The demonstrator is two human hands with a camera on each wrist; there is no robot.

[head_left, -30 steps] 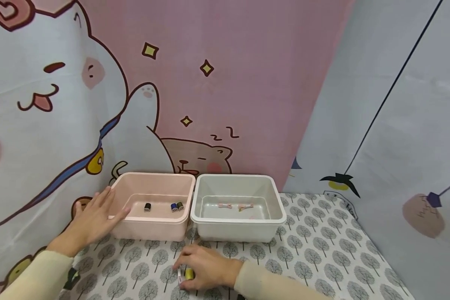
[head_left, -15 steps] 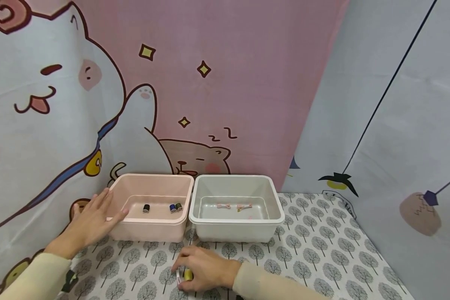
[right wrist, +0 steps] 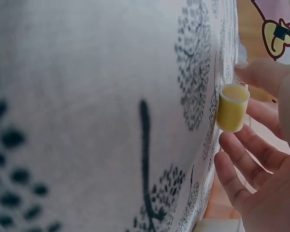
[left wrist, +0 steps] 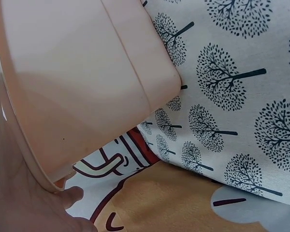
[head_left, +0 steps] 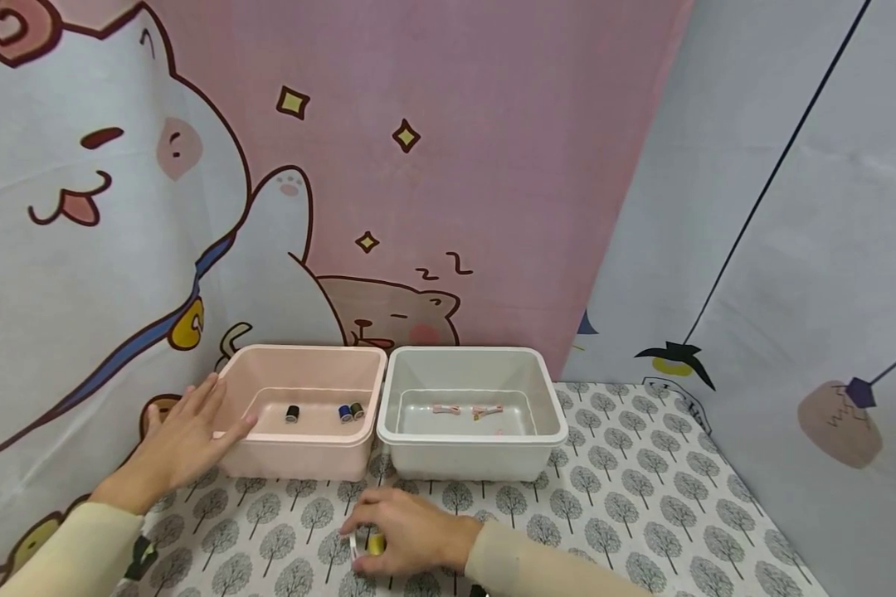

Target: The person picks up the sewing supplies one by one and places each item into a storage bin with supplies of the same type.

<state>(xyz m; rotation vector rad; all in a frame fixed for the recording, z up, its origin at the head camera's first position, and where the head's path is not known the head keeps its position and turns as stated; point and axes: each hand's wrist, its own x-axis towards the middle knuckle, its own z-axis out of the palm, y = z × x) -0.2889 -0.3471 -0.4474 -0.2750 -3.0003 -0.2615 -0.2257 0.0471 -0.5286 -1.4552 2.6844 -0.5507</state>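
Observation:
My left hand (head_left: 182, 439), fingers spread, rests on the left rim of the pink plastic bin (head_left: 299, 460); in the left wrist view its fingertips (left wrist: 72, 195) lie by the rim's corner. My right hand (head_left: 411, 535) is low on the tablecloth in front of the bins, thumb and fingers curved round a slim white piece (head_left: 354, 546) at the fingertips. Its kind is not clear. A yellow thread spool (head_left: 376, 545) stands within the curve of that hand; the right wrist view shows the spool (right wrist: 232, 108) in front of the thumb and fingers.
The pink bin holds a black spool (head_left: 292, 414), a blue spool (head_left: 345, 413) and a dark green spool (head_left: 357, 410). Beside it, the pale grey bin (head_left: 474, 456) contains small pink and white pieces (head_left: 445, 410). A tree-print cloth (head_left: 620, 497) covers the table; printed curtains hang behind.
The head view has shifted slightly. Both hands stay nearly in place, with only a slight movement of the right fingers at the white piece.

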